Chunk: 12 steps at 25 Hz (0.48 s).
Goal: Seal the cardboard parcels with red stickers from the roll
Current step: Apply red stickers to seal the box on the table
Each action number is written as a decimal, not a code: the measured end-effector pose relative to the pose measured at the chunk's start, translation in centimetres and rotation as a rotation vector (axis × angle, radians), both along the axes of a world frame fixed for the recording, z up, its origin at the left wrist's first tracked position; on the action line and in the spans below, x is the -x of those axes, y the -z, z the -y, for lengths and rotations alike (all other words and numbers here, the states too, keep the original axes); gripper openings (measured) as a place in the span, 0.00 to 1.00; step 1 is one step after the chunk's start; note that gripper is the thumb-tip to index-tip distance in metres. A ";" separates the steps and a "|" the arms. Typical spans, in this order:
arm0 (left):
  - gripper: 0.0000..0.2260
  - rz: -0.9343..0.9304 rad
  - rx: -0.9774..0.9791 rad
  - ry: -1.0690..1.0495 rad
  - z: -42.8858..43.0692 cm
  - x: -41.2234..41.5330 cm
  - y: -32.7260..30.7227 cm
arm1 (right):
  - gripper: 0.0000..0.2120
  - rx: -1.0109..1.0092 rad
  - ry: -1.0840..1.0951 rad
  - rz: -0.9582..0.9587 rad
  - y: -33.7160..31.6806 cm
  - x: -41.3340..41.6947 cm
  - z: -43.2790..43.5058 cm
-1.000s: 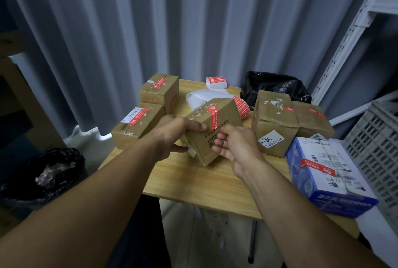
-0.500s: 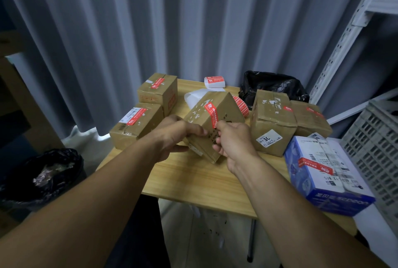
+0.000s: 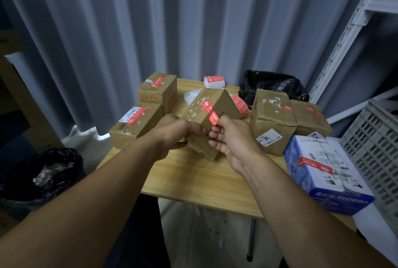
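At the middle of the table [image 3: 204, 179], we hold one cardboard parcel [image 3: 224, 104] tipped up on a corner; whether it touches the wood we cannot tell. Our left hand [image 3: 172, 132] grips it from nine o'clock, fingers curled round its near side. Our right hand [image 3: 232, 138] comes in from four o'clock and pinches the lower end of a red sticker [image 3: 210, 112] between thumb and forefinger, the other fingers loosely curled beneath. The sticker's upper end lies on the parcel's top face, among white scraps of old labels. From there the strip runs down over the edge towards our fingertips, and its lower part looks lifted off the cardboard.

We judge that we are midway through sealing this parcel, with one end fixed and the other not yet pressed down. The next move calls for drawing the free end taut, laying it flat on the side face and rubbing it down while the left hand steadies the box. A slack pull would likely leave a crease.

Just behind the parcel, at two o'clock, lies the roll [image 3: 240, 107], partly hidden by it. Two sealed parcels [image 3: 137, 123] sit at nine to ten o'clock, another pair [image 3: 272, 117] at three o'clock, and a blue box [image 3: 323, 173] at four o'clock; all show red stickers.
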<state>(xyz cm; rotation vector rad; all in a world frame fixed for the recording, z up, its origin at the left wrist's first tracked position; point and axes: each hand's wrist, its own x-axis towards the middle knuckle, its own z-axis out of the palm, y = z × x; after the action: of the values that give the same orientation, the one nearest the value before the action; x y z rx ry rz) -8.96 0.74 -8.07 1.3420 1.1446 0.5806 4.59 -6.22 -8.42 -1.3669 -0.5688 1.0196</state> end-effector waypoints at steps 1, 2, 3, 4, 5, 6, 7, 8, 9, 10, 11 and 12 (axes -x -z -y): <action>0.33 -0.004 -0.006 -0.009 0.0 0.0 -0.1 | 0.08 -0.004 -0.005 -0.013 0.0 -0.1 0.1; 0.34 -0.005 -0.013 -0.026 0.0 0.0 -0.2 | 0.08 -0.006 -0.007 -0.029 0.0 -0.1 0.1; 0.32 -0.005 -0.023 -0.043 0.0 0.0 -0.3 | 0.08 -0.005 -0.005 -0.045 -0.1 -0.2 0.2; 0.28 -0.006 -0.039 -0.054 0.1 0.1 -0.5 | 0.08 -0.005 -0.002 -0.059 -0.1 -0.3 0.3; 0.26 -0.015 -0.057 -0.063 0.1 0.1 -0.6 | 0.08 -0.007 0.000 -0.070 -0.1 -0.3 0.3; 0.25 -0.028 -0.078 -0.074 0.1 0.1 -0.7 | 0.08 -0.010 -0.001 -0.080 -0.1 -0.4 0.4; 0.26 -0.043 -0.100 -0.084 0.0 0.2 -0.7 | 0.08 -0.014 -0.004 -0.091 -0.2 -0.4 0.4; 0.27 -0.066 -0.126 -0.096 -0.2 0.1 -0.6 | 0.08 -0.017 -0.010 -0.102 -0.2 -0.5 0.4; 0.30 -0.099 -0.154 -0.105 -0.3 0.1 -0.6 | 0.08 -0.018 -0.020 -0.114 -0.3 -0.6 0.5; 0.34 -0.144 -0.186 -0.114 -0.4 0.1 -0.6 | 0.07 -0.019 -0.031 -0.126 -0.3 -0.6 0.5; 0.38 -0.191 -0.216 -0.120 -0.5 0.0 -0.7 | 0.07 -0.019 -0.043 -0.137 -0.5 -0.6 0.6; 0.43 -0.230 -0.244 -0.124 -0.5 -0.1 -0.8 | 0.07 -0.019 -0.054 -0.143 -0.6 -0.7 0.6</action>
<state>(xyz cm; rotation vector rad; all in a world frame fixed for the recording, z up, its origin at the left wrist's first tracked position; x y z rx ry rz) -8.83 1.19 -7.29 1.5852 1.3851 0.6859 5.25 -6.83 -7.85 -1.2569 -0.5095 1.1428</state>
